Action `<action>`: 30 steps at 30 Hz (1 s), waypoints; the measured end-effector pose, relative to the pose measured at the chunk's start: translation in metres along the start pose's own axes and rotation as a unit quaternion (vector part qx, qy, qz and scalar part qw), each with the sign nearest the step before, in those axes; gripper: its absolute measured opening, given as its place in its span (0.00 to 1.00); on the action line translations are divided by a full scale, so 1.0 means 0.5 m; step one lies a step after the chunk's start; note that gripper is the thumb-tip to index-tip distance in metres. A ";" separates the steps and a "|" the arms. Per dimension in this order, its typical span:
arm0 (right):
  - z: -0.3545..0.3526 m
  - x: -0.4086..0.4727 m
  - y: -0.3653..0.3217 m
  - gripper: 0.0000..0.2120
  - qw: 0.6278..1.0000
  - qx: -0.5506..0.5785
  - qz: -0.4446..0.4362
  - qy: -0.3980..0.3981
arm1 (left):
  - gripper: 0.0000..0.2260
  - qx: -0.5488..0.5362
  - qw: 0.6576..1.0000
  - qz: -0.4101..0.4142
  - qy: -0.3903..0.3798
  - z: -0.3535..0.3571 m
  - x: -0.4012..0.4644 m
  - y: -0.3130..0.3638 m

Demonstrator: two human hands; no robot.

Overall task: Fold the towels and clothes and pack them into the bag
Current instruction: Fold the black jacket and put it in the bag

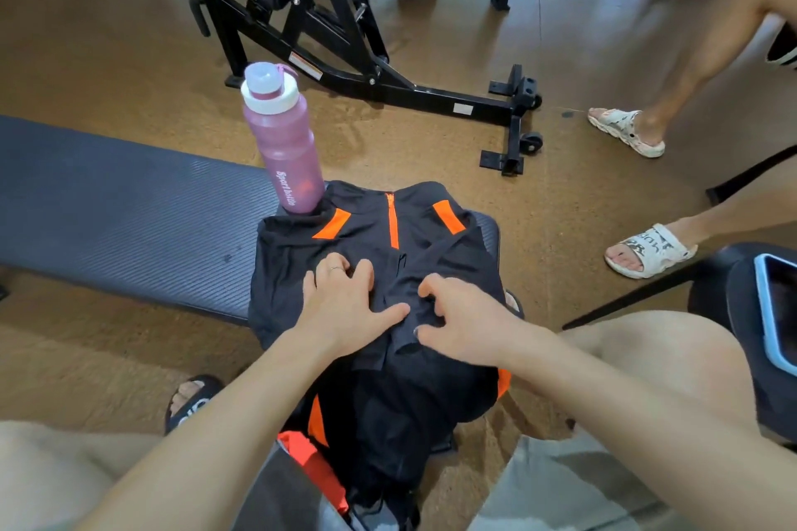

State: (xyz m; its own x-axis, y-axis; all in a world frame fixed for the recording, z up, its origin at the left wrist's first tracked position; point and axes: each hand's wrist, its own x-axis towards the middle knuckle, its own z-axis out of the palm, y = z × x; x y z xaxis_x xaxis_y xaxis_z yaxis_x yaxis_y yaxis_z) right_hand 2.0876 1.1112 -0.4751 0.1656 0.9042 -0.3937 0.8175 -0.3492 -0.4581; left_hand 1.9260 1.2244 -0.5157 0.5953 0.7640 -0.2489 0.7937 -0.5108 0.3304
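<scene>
A black shirt with orange panels (379, 254) lies over the right end of the padded worktop (129, 211), collar and orange zip toward the far edge, its lower part spilling off the near edge toward the person's lap; below it something orange and grey (310, 461) sits between the knees, possibly the bag, though I cannot tell. The left hand (345, 302) rests flat and spread on the cloth, fingers straight; the right hand (465, 315) has curled fingers bunching a fold of the shirt near its middle; the two hands are close together.

The likely trouble is the pink bottle (282, 138); it stands upright at the far edge of the worktop, touching or standing on the shirt's left shoulder, so any tug on the fabric could tip it onto the floor (431, 151). The hanging lower part may also drag the whole shirt off the near edge once the hands lift.

Room is tight on the right, where the cloth already overhangs the worktop's end; a phone (776, 306) rests on a dark seat nearby; the long left stretch of the worktop offers open surface for laying folds flat.
</scene>
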 end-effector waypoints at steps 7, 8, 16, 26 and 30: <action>0.038 -0.056 -0.001 0.30 0.961 -0.269 0.017 0.061 | 0.09 0.016 0.999 -0.018 -0.021 0.006 0.005 0.012; 0.036 -0.061 0.009 0.30 0.958 -0.275 0.041 0.065 | 0.09 0.018 0.999 -0.017 -0.023 0.008 0.006 0.012; -0.006 -0.043 -0.011 0.08 0.997 0.017 0.069 0.021 | 0.13 0.034 0.999 -0.007 0.011 -0.005 0.007 0.010; 0.102 -0.012 -0.098 0.07 0.899 0.406 0.164 0.017 | 0.16 -0.058 0.994 -0.020 -0.089 -0.029 0.009 0.011; 0.106 -0.021 -0.076 0.12 0.886 0.439 0.140 -0.055 | 0.12 -0.069 0.995 -0.009 -0.072 -0.028 0.012 0.005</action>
State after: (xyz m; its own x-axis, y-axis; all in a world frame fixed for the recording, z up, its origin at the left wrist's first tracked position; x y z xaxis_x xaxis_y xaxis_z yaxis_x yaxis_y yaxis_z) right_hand 2.0253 1.1017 -0.4958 0.2008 0.7391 -0.6429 0.0015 -0.6565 -0.7543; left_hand 1.9298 1.2335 -0.5039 0.6010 0.7033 -0.3797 0.7853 -0.4314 0.4441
